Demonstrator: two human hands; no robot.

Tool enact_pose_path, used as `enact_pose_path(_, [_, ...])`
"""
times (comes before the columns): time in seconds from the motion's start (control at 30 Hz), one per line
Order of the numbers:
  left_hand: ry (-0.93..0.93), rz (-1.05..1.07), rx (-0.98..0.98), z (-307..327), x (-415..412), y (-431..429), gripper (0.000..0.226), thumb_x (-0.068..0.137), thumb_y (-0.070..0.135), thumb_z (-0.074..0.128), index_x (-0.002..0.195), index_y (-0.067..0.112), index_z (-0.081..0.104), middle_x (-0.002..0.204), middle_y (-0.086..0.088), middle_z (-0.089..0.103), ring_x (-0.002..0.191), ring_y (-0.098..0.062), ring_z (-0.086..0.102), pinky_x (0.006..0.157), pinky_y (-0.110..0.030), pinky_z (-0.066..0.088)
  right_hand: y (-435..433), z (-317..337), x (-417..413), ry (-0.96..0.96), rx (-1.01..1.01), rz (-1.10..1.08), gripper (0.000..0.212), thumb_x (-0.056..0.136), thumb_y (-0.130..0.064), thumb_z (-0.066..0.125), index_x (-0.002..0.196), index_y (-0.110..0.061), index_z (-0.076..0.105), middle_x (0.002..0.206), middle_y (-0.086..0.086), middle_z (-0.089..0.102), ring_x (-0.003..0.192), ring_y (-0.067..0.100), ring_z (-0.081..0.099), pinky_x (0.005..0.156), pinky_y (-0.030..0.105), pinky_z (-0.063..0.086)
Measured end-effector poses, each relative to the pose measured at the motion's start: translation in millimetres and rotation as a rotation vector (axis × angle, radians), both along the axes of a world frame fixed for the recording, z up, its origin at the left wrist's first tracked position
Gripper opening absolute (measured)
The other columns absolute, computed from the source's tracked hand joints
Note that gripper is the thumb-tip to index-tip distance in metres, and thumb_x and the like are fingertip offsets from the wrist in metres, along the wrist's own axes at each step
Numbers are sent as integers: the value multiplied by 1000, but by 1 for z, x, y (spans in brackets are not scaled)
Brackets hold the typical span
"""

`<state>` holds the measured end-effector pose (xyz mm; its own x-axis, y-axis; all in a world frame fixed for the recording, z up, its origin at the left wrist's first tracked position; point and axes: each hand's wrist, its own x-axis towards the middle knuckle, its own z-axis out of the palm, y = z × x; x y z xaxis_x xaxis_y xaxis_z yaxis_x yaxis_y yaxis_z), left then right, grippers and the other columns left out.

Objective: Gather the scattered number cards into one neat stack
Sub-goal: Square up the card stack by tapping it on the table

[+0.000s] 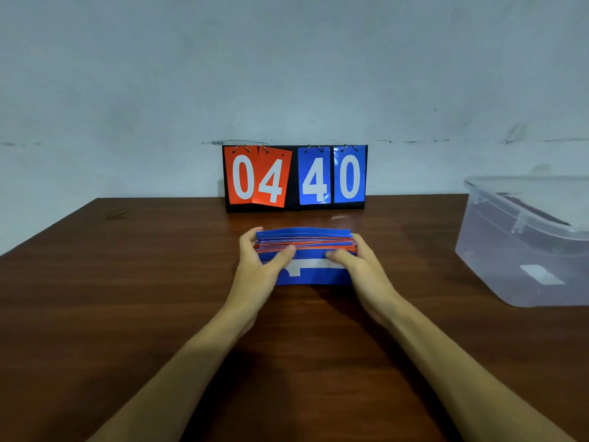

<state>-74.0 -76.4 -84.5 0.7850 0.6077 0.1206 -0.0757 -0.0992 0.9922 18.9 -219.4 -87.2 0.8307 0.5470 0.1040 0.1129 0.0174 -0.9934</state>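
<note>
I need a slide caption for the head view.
Left hand and right hand hold the card stack on the table before a scoreboard.

Dim, bluish indoor light. A soft shadow darkens the table (318, 362) at six o'clock. The cards (306, 240) look slightly blurred; wide-angle distortion curves the outer edges.

The card stack (306, 241) is blue with thin red lines. Its front card (314, 277) is blue with a white number. The black scoreboard (294, 178) shows white numbers on red and on blue. The table (127, 298) is streaky brown.
</note>
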Motion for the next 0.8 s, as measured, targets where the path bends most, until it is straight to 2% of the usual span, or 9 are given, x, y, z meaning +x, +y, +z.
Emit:
enact_pose_path(0.07, [-47, -31, -187, 5, 2, 0, 66, 76, 45, 66, 133, 28, 38, 117, -1, 59, 99, -16, 66, 82, -35, 56, 6, 3, -1, 94, 81, -31, 31, 91, -38, 58, 115, -20, 53, 107, 4, 68, 92, 15, 70, 82, 32, 56])
enact_pose_path(0.13, [-13, -10, -258, 6, 9, 1, 63, 71, 60, 60, 123, 26, 49, 109, -2, 67, 95, -18, 69, 88, -40, 55, 10, 8, -1, 102, 73, -81, 40, 89, -52, 51, 114, -20, 54, 103, 1, 68, 90, 14, 69, 77, 28, 54])
enact_pose_path(0.2, [36, 69, -291, 4, 16, 4, 40, 82, 60, 54, 105, 28, 56, 101, -1, 70, 93, -19, 69, 92, -42, 53, 14, 8, -1, 102, 26, -144, 45, 89, -58, 47, 107, -18, 58, 95, 0, 70, 85, 11, 69, 68, 21, 49])
enact_pose_path(0.23, [61, 109, -293, 2, 19, 4, 30, 88, 56, 52, 98, 28, 57, 99, -1, 71, 92, -18, 69, 92, -42, 53, 16, 7, 1, 104, 10, -183, 46, 89, -59, 48, 102, -17, 61, 92, 0, 71, 82, 11, 69, 65, 21, 48])
enact_pose_path(0.3, [101, 155, -260, -1, 21, 5, 24, 92, 50, 49, 93, 27, 56, 98, -1, 71, 90, -17, 69, 89, -39, 54, 17, 4, 4, 73, -3, -255, 42, 89, -55, 52, 96, -16, 65, 88, 0, 72, 82, 11, 69, 67, 23, 50])
enact_pose_path(0.47, [12, 148, -187, -2, 19, 2, 26, 98, 42, 43, 107, 22, 57, 101, 0, 68, 91, -15, 67, 84, -34, 54, 18, 1, 5, 40, 27, -250, 25, 96, -38, 50, 103, -19, 64, 96, 1, 68, 90, 12, 66, 68, 23, 51])
enact_pose_path(0.57, [-24, 89, -222, 1, 17, -2, 26, 94, 44, 49, 106, 21, 56, 94, 0, 69, 85, -16, 69, 80, -34, 55, 18, 3, 1, 39, 31, -234, 33, 95, -45, 47, 99, -16, 62, 92, 2, 69, 85, 11, 67, 70, 22, 51])
enact_pose_path(0.7, [-24, 116, -161, 6, 14, -5, 15, 96, 40, 48, 97, 26, 54, 91, 1, 69, 78, -12, 69, 70, -28, 55, 15, 6, 2, 46, 44, -216, 32, 92, -46, 53, 108, -19, 59, 97, 0, 68, 84, 9, 67, 65, 21, 51])
enact_pose_path(0.8, [33, 142, -152, 2, 14, -4, 24, 95, 46, 47, 100, 24, 54, 91, 0, 70, 78, -13, 70, 73, -32, 57, 19, 2, 5, 48, 11, -281, 29, 89, -49, 56, 101, -23, 59, 100, 1, 69, 89, 11, 67, 77, 31, 56])
